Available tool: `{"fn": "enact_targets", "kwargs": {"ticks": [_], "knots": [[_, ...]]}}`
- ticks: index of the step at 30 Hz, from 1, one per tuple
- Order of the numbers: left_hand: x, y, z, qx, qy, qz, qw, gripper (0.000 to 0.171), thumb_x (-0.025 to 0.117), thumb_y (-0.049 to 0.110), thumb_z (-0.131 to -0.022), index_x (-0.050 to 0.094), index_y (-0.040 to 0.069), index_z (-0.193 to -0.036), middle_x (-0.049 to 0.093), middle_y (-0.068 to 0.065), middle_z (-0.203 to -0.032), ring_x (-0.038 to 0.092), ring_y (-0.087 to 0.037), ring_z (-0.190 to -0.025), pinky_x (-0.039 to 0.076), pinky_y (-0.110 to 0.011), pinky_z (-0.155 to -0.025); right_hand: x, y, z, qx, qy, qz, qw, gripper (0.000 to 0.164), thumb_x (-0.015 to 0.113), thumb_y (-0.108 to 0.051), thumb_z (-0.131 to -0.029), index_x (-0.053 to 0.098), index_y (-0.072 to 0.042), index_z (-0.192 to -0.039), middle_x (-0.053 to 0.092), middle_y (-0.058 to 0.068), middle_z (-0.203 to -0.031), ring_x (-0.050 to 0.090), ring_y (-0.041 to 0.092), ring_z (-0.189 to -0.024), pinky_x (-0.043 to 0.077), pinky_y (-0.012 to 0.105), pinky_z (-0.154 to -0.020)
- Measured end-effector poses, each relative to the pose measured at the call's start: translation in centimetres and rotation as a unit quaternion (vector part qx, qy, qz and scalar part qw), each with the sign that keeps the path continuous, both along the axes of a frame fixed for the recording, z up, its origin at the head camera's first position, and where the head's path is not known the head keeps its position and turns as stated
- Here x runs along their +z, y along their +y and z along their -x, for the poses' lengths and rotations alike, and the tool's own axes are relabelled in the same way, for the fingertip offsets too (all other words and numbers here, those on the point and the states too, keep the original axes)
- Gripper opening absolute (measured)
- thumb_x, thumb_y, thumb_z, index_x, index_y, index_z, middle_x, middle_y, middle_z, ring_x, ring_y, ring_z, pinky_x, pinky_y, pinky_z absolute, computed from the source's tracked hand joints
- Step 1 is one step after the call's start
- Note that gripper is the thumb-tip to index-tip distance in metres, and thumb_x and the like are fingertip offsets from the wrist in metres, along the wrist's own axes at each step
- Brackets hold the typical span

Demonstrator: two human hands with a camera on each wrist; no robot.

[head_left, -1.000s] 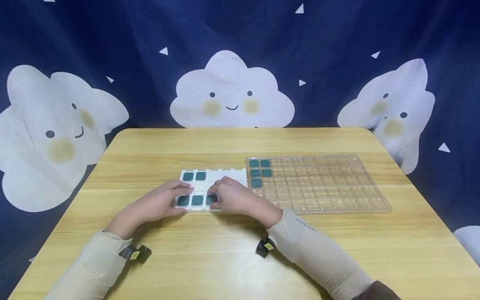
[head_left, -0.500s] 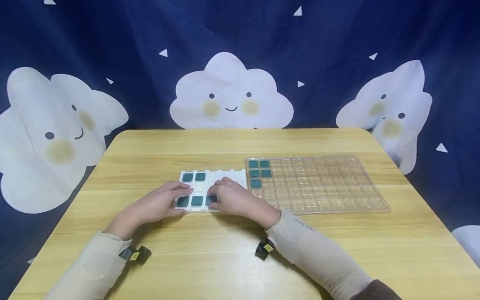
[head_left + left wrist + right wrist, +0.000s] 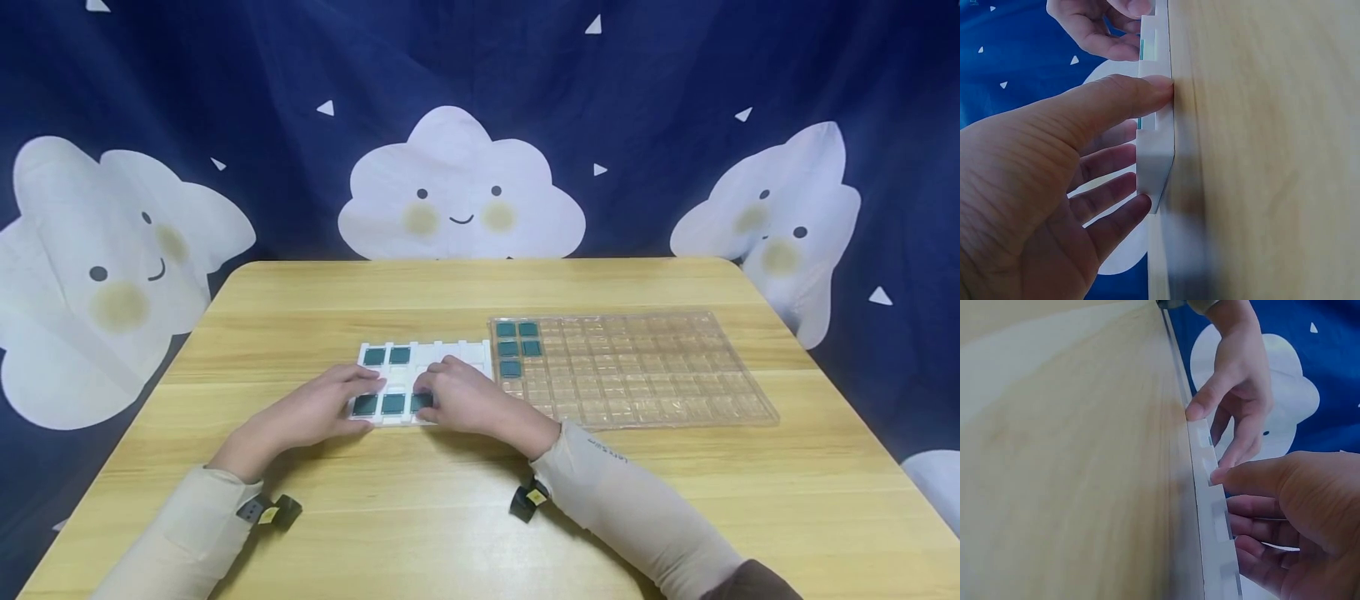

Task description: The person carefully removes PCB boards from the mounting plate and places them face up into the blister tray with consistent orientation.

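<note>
A white slotted tray (image 3: 450,353) lies on the table in front of me. Two green square chips (image 3: 387,356) sit in its back row at the left, with more along its front row. My left hand (image 3: 318,404) holds the tray's left end; in the left wrist view its thumb (image 3: 1141,92) presses the front side and the fingers reach around the end. At the third front slot, my right hand (image 3: 468,396) pinches a green chip (image 3: 420,402) between thumb and fingers. Those fingers partly cover the chip, so whether it sits fully in the slot cannot be seen.
Right beside the white tray lies a large clear plastic tray (image 3: 622,367) with many small pockets. Several green chips (image 3: 507,348) occupy its left pockets. Beneath both is a wooden table (image 3: 420,517), and a blue curtain (image 3: 480,58) with cloud prints hangs behind it.
</note>
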State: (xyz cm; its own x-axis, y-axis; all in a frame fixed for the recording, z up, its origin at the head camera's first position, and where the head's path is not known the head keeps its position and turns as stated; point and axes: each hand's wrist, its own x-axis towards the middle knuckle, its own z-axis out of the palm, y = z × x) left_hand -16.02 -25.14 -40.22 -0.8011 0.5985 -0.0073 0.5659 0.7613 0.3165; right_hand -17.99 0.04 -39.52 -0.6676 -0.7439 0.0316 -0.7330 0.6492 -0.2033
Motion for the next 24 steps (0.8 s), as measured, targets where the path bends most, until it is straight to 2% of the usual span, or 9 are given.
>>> {"fn": "enact_targets", "kwargs": {"ticks": [10, 20, 24], "knots": [[0.0, 0.1, 0.0, 0.002, 0.0, 0.003, 1.0, 0.062, 0.079, 0.029, -0.083, 0.058, 0.003, -0.135, 0.053, -0.017, -0.137, 0.046, -0.039, -0.128, 0.037, -0.054, -0.107, 0.0, 0.1, 0.0, 0.0, 0.001, 0.005, 1.0, 0.033, 0.073, -0.035, -0.088, 0.072, -0.014, -0.113, 0.067, -0.003, -0.101, 0.058, 0.015, -0.095, 0.047, 0.027, -0.089], [0.1, 0.1, -0.2, 0.001, 0.002, 0.0, 1.0, 0.061, 0.079, 0.029, -0.083, 0.059, 0.002, -0.134, 0.053, -0.017, -0.137, 0.046, -0.038, -0.128, 0.038, -0.054, -0.107, 0.7, 0.5, 0.1, -0.015, -0.049, 0.041, 0.998, 0.034, 0.072, -0.032, -0.089, 0.07, -0.013, -0.117, 0.065, -0.004, -0.101, 0.057, 0.008, -0.084, 0.05, 0.025, -0.082], [0.2, 0.1, -0.2, 0.002, -0.002, 0.002, 1.0, 0.061, 0.078, 0.03, -0.083, 0.058, 0.003, -0.135, 0.052, -0.017, -0.137, 0.045, -0.038, -0.128, 0.037, -0.054, -0.108, 1.0, 0.9, 0.2, -0.018, -0.065, 0.054, 0.996, 0.034, 0.071, -0.03, -0.09, 0.069, -0.013, -0.12, 0.066, -0.004, -0.104, 0.058, 0.007, -0.085, 0.051, 0.025, -0.083]]}}
